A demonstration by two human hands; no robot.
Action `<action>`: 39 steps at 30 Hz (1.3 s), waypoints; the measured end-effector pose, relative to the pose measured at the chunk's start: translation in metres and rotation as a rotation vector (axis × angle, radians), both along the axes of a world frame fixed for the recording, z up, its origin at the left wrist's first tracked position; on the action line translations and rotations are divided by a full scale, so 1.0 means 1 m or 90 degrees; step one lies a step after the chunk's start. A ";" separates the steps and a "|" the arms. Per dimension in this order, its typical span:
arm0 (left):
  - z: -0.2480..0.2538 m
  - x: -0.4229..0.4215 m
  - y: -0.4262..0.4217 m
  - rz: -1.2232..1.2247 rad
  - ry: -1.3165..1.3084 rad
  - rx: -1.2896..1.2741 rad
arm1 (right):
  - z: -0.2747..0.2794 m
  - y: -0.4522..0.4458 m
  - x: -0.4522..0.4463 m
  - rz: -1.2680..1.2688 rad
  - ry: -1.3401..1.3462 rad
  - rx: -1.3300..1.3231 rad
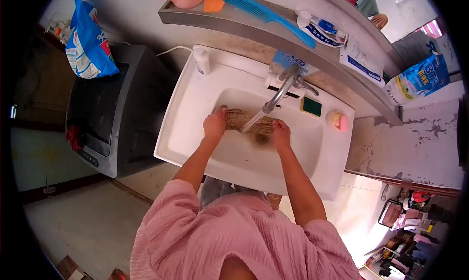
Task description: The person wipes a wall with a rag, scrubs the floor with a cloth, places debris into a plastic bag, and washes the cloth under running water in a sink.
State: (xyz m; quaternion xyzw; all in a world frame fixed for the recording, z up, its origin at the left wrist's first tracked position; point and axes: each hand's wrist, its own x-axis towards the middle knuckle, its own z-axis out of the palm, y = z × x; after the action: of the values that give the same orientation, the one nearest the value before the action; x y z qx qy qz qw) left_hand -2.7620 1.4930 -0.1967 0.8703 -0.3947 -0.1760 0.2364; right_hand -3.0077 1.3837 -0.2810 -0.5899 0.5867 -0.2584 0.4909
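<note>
My left hand [215,124] and my right hand [281,135] grip the two ends of a brown textured piece [236,118], stretched between them over the basin of the white sink [183,116]. Its ribbed surface looks woven or bristly; I cannot tell its exact kind. The chrome faucet [279,94] reaches over the middle of the piece, with its spout end or a stream of water crossing it. Below hangs a brownish patch in the basin, blurred, perhaps dirty water. The fingers of both hands are closed around the ends.
A green and yellow sponge [310,106] and pink soap [339,121] sit on the sink's right side, a white bottle [201,60] at back left. Above runs a shelf [195,17] with a blue comb [271,18]. A dark washing machine [124,114] stands left, bearing a blue bag [90,45].
</note>
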 end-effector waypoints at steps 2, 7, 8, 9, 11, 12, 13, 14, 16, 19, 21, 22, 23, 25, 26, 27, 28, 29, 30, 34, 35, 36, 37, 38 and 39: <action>0.009 -0.002 -0.002 0.012 0.121 -0.068 | 0.055 0.006 0.007 -0.026 -0.132 0.153; -0.064 -0.026 -0.004 0.019 0.260 -0.248 | 0.130 0.030 0.054 0.037 -0.290 0.309; -0.069 -0.034 -0.003 0.074 0.366 -0.225 | 0.130 0.032 0.058 0.080 -0.304 0.311; -0.073 -0.041 0.000 0.120 0.504 -0.220 | 0.130 0.034 0.061 0.122 -0.317 0.314; -0.069 -0.056 0.003 0.231 0.796 -0.222 | 0.121 0.033 0.057 0.178 -0.314 0.238; -0.064 -0.061 0.003 0.229 0.860 -0.233 | 0.091 0.029 0.045 0.229 -0.278 0.152; -0.059 -0.067 0.002 0.229 0.923 -0.241 | 0.086 0.029 0.040 0.188 -0.268 0.188; -0.051 -0.071 -0.001 0.175 0.885 -0.254 | 0.090 0.030 0.039 0.144 -0.259 0.223; -0.035 -0.090 -0.004 0.092 0.742 -0.298 | 0.108 0.038 0.037 -0.135 -0.280 0.532; 0.018 -0.116 0.011 -0.125 0.323 -0.095 | 0.037 0.038 0.026 -0.058 -0.373 0.570; 0.015 -0.128 0.014 -0.138 0.134 -0.276 | -0.039 0.039 0.027 0.095 -0.411 0.413; 0.013 -0.123 0.012 -0.133 0.092 -0.272 | -0.060 0.043 0.033 0.134 -0.401 0.349; 0.013 -0.118 0.011 -0.128 0.049 -0.268 | -0.053 0.049 0.048 0.076 -0.412 0.396; 0.006 -0.068 -0.009 -0.089 0.070 -0.080 | -0.035 0.054 0.075 -0.040 -0.427 0.485; -0.005 -0.045 -0.013 -0.108 -0.030 -0.074 | -0.023 0.053 0.080 -0.099 -0.433 0.528; -0.014 -0.025 -0.013 -0.125 -0.129 -0.067 | -0.004 0.047 0.077 -0.029 -0.334 0.424; -0.007 -0.011 -0.011 -0.119 -0.105 -0.073 | 0.020 0.037 0.069 0.039 -0.236 0.319; 0.001 0.000 -0.006 -0.116 -0.082 -0.078 | 0.032 0.031 0.060 0.103 -0.140 0.216; 0.000 0.006 0.001 -0.149 -0.166 -0.092 | 0.030 0.031 0.048 0.180 -0.097 0.122; 0.001 -0.007 0.040 -0.266 -0.270 -0.055 | 0.011 0.067 0.005 0.545 0.201 -0.174; 0.001 -0.015 0.051 -0.294 -0.236 -0.019 | 0.027 0.081 0.002 0.637 0.238 -0.128; 0.000 -0.024 0.057 -0.322 -0.119 0.047 | 0.077 0.093 0.010 0.684 0.135 0.119; 0.000 -0.036 0.060 -0.346 -0.001 0.113 | 0.068 0.096 0.007 0.664 0.133 0.040; -0.008 -0.048 0.063 -0.352 0.082 0.064 | 0.047 0.097 0.002 0.643 0.132 -0.040; -0.022 -0.058 0.063 -0.358 0.161 0.013 | 0.015 0.095 -0.002 0.619 0.130 -0.123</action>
State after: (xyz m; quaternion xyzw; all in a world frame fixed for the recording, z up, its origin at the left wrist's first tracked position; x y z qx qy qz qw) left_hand -2.8197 1.5555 -0.2186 0.7005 -0.5855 -0.3454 0.2172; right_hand -3.0098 1.4783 -0.2660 -0.8600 0.2628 0.0059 0.4374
